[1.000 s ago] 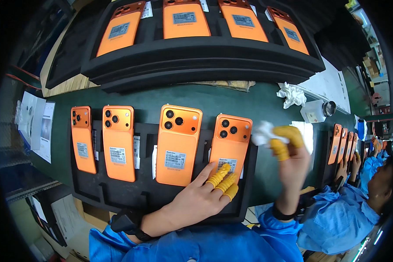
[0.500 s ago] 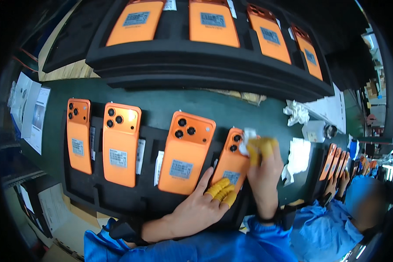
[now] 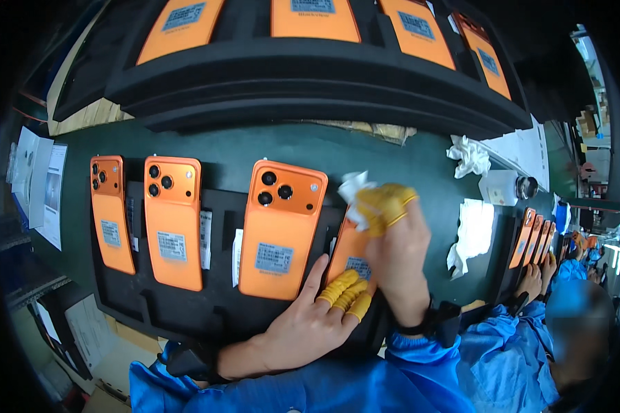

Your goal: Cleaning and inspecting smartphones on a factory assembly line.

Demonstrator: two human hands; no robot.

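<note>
My left hand (image 3: 315,313) holds the lower end of an orange phone (image 3: 346,255), several yellow-cotted fingers bent over its back below the label and one bare finger stretched along its left side. In my right hand (image 3: 395,237), closed and blurred by motion, a crumpled white wipe (image 3: 355,189) is pinched by yellow-cotted fingers against the phone's upper end. That hand and the wipe hide the phone's cameras. To the left, another orange phone (image 3: 282,230), a second phone (image 3: 173,227) and a third phone (image 3: 111,217) lie backs up in the black foam tray (image 3: 220,220).
Stacked black foam trays (image 3: 310,76) with more orange phones stand at the back. On the right are a crumpled tissue (image 3: 470,157), a clear bottle (image 3: 499,187) with a dark cap and a flat white wipe (image 3: 474,233). A co-worker in blue (image 3: 513,358) handles phones beyond.
My right hand has moved left with the wipe across the phone's camera end. My left hand keeps its place on the phone. The whole view has shifted slightly.
</note>
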